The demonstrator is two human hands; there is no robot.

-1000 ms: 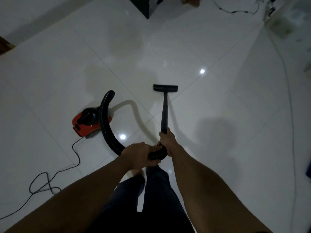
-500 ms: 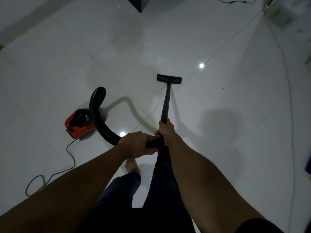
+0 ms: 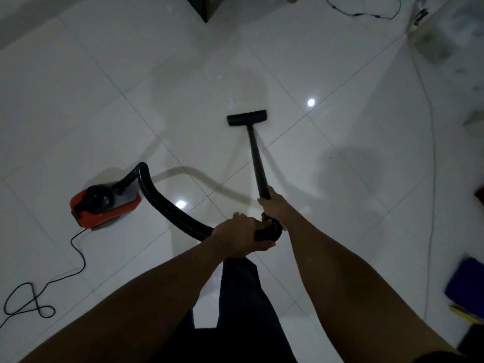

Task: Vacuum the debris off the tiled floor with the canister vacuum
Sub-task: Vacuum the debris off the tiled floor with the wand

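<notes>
Both hands grip the vacuum's black tube ahead of the person's dark trouser legs [image 3: 243,297]. The right hand [image 3: 275,208] is clamped around the lower end of the wand [image 3: 258,163], and the left hand [image 3: 239,237] is closed over the ribbed hose [image 3: 170,208] just behind it, so the two hands sit close together with the hose's bend between them. The wand slants forward and slightly left to the flat nozzle [image 3: 247,117], which rests on the white floor [image 3: 78,100] beside a tile joint. The hose arcs left from the hands, rises in a hump and plugs into the red and black canister [image 3: 102,205], which sits on the floor well to the left of the nozzle. A black cord [image 3: 78,247] runs from the canister toward the lower left and ends in a loose loop. No debris can be made out on the glossy tiles in this dim light. At the right edge lies a blue item [image 3: 466,284], blurred, and a thin cable [image 3: 361,14] lies at the top.
</notes>
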